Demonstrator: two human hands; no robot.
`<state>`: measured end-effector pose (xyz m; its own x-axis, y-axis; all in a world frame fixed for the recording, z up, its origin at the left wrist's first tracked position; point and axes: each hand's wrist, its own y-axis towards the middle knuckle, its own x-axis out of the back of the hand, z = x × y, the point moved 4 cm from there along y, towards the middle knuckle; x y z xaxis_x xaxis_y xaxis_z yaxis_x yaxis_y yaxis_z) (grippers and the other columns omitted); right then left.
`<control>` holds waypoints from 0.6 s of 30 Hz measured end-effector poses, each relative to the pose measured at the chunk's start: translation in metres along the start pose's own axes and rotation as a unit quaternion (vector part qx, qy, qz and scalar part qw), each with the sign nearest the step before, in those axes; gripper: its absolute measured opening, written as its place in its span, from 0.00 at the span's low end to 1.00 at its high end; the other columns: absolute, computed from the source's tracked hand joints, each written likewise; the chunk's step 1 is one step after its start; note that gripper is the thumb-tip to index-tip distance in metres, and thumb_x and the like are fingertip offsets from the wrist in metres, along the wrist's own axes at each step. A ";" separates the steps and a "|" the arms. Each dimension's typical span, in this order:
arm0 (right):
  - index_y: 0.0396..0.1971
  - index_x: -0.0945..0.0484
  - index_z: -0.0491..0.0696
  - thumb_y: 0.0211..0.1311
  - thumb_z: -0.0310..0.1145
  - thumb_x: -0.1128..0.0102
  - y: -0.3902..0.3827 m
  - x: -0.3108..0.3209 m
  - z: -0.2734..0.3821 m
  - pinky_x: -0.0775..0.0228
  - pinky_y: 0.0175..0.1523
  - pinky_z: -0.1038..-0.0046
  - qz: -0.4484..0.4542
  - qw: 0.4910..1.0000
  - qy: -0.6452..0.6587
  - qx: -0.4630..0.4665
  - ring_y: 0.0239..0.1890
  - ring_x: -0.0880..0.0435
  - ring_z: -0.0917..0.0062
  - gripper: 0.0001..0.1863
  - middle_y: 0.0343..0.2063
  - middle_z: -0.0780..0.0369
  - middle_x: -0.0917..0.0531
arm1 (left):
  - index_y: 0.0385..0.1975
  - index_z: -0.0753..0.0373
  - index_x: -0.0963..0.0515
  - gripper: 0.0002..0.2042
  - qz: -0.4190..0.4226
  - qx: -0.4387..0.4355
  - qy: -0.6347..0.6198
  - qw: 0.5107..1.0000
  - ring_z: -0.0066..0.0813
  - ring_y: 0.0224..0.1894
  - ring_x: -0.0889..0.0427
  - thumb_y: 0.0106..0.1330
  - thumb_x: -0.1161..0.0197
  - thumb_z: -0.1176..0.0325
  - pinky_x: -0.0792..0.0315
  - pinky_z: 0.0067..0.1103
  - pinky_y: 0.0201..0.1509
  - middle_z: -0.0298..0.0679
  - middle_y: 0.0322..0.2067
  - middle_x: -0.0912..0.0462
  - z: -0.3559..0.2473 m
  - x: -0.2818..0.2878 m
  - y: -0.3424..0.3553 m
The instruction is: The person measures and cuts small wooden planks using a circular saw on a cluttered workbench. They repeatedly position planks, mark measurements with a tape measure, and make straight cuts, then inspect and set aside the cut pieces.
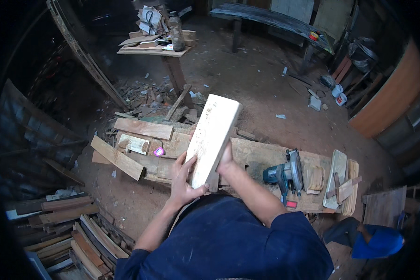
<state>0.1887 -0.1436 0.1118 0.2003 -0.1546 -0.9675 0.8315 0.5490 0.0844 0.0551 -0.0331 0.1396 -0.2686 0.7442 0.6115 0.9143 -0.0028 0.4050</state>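
Observation:
A thick, pale wooden board (213,133) is held up in front of my body, tilted away over the workbench. My left hand (183,179) grips its near left side, fingers on the upper face and thumb by the bottom end. Around the right edge wraps my right hand (226,159), its fingers hidden behind the board. On the workbench (256,156) to the right rests a teal circular saw (284,173). Left of the board lie a pink tape measure (159,151) and several loose planks (121,158).
Stacked boards (77,233) fill the floor at lower left. A small stand (149,50) with a jar and scraps is at far left, a long dark table (266,17) at the back. Cut wood pieces (340,182) lie at the bench's right end. Another person (375,240) sits at lower right.

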 end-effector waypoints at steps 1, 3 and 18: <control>0.64 0.29 0.44 0.76 0.62 0.57 -0.010 0.003 -0.012 0.22 0.60 0.62 -0.066 0.996 -0.054 0.002 0.52 0.17 0.65 0.36 0.48 0.55 0.18 | 0.66 0.64 0.29 0.42 0.022 0.060 -0.121 0.991 0.49 0.68 0.33 0.51 0.27 0.49 0.41 0.41 0.72 0.55 0.67 0.34 0.013 -0.014 -0.003; 0.64 0.29 0.40 0.71 0.58 0.44 -0.012 0.024 0.001 0.21 0.54 0.70 -0.150 0.949 -0.275 0.037 0.48 0.17 0.73 0.37 0.47 0.58 0.17 | 0.66 0.68 0.32 0.40 0.064 0.164 -0.358 0.917 0.46 0.66 0.31 0.56 0.30 0.52 0.37 0.37 0.70 0.53 0.66 0.32 0.030 -0.040 0.000; 0.61 0.26 0.34 0.66 0.27 0.32 -0.020 0.017 0.016 0.22 0.52 0.75 -0.125 0.866 -0.471 0.111 0.48 0.17 0.79 0.26 0.51 0.56 0.17 | 0.58 0.69 0.26 0.18 -0.081 0.344 -0.531 0.770 0.27 0.46 0.15 0.78 0.41 0.61 0.20 0.26 0.53 0.42 0.48 0.15 0.063 -0.044 0.034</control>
<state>0.1841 -0.1704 0.0979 0.2459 -0.9051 -0.3470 0.9683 0.2457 0.0453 0.1174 -0.0239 0.0831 -0.3304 0.8254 -0.4578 0.9374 0.2303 -0.2612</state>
